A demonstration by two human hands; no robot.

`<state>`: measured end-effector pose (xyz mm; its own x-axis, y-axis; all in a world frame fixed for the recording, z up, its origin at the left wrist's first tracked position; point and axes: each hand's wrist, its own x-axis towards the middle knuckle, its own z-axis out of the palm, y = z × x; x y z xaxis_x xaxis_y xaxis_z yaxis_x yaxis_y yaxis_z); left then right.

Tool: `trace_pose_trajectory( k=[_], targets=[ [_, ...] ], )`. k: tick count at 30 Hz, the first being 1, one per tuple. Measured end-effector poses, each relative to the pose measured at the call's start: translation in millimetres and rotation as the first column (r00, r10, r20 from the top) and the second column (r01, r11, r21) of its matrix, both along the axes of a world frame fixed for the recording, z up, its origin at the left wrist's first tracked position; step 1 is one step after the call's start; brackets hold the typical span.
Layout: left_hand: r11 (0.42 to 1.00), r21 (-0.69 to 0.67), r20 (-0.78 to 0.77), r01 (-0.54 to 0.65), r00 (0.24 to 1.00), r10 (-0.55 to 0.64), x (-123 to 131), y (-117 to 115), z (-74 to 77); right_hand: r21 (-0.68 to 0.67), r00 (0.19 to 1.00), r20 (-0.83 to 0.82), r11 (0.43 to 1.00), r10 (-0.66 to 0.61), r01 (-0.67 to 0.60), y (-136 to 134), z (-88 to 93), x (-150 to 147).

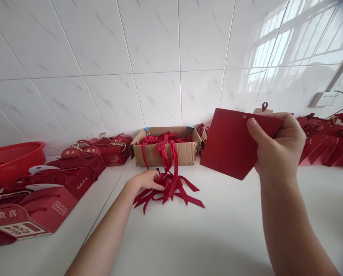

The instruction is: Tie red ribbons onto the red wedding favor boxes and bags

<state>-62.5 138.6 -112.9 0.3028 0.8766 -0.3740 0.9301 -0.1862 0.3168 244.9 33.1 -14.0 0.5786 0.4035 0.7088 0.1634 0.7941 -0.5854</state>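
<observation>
My right hand (275,142) is raised on the right, its thumb pressed on a flat red card (231,142) with a small hole near the top edge. Low in front of the cardboard box (165,154), my left hand (150,180) has its fingers curled in among a heap of red ribbons (171,188) on the white table. Its fingertips are partly hidden by the ribbons. More red ribbons (165,138) fill the box, and some hang over its front wall down to the heap.
Red gift boxes (82,172) line the left side, beside a red plastic basket (19,153). More red bags (326,142) stand at the right by the tiled wall (157,96). A power strip (325,99) is on the wall.
</observation>
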Motion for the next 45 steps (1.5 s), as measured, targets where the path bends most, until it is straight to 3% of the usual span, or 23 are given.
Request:
trace_pose_trajectory(
  k=[6, 11, 15, 17, 19, 21, 24, 27, 29, 32, 35, 40, 45],
  targets=[
    [0.998, 0.058, 0.007, 0.026, 1.0, -0.027, 0, -6, 15.3, 0.008, 0.999, 0.024, 1.0, 0.029, -0.029, -1, 0.4, -1],
    [0.98, 0.167, -0.029, -0.107, 0.993, 0.114, -26, -5, 37.6, -0.006, 0.999, 0.037, 1.0, 0.002, -0.002, -1, 0.1, -2],
    [0.93, 0.295, -0.074, -0.22, 0.965, 0.252, -48, -9, 48.4, -0.022, 0.999, 0.039, 1.0, -0.02, 0.021, -2, 0.1, 0],
    [0.907, 0.372, -0.047, -0.197, 0.972, 0.23, -47, -13, 52.4, -0.062, 0.997, 0.069, 0.997, -0.041, 0.046, -2, 0.4, 3],
    [0.86, 0.483, 0.002, -0.164, 0.982, 0.187, -36, -15, 55.1, -0.191, 0.979, 0.191, 0.975, -0.072, 0.109, 0, -0.4, 6],
    [0.776, 0.613, 0.046, -0.151, 0.987, 0.156, -19, -10, 55.4, -0.371, 0.912, 0.409, 0.907, -0.031, 0.197, 6, -3.7, 7],
    [0.669, 0.736, 0.05, -0.109, 0.993, 0.106, 8, 8, 50.3, -0.544, 0.7, 0.695, 0.755, 0.162, 0.366, 21, -14.1, 5],
    [0.66, 0.75, -0.002, -0.024, 0.999, 0.038, 22, 28, 42.2, -0.579, 0.461, 0.813, 0.573, 0.355, 0.58, 34, -25.9, -4],
    [0.655, 0.755, -0.029, 0.007, 0.999, 0.023, 25, 34, 37.0, -0.564, 0.358, 0.818, 0.513, 0.45, 0.646, 36, -31.1, -11],
    [0.623, 0.782, -0.043, 0.023, 0.999, 0.018, 23, 29, 28.9, -0.536, 0.224, 0.811, 0.533, 0.541, 0.654, 33, -35.2, -25],
    [0.582, 0.812, -0.04, 0.038, 0.999, -0.01, 20, 9, 19.3, -0.514, 0.11, 0.792, 0.559, 0.6, 0.65, 28, -38.8, -40],
    [0.533, 0.844, -0.022, 0.058, 0.997, -0.073, 16, -32, 6.6, -0.543, 0.092, 0.774, 0.581, 0.627, 0.606, 28, -45.0, -59],
    [0.525, 0.848, 0.001, 0.071, 0.991, -0.136, 12, -60, -1.8, -0.584, 0.1, 0.759, 0.603, 0.644, 0.544, 26, -43.5, -58]
  ],
)
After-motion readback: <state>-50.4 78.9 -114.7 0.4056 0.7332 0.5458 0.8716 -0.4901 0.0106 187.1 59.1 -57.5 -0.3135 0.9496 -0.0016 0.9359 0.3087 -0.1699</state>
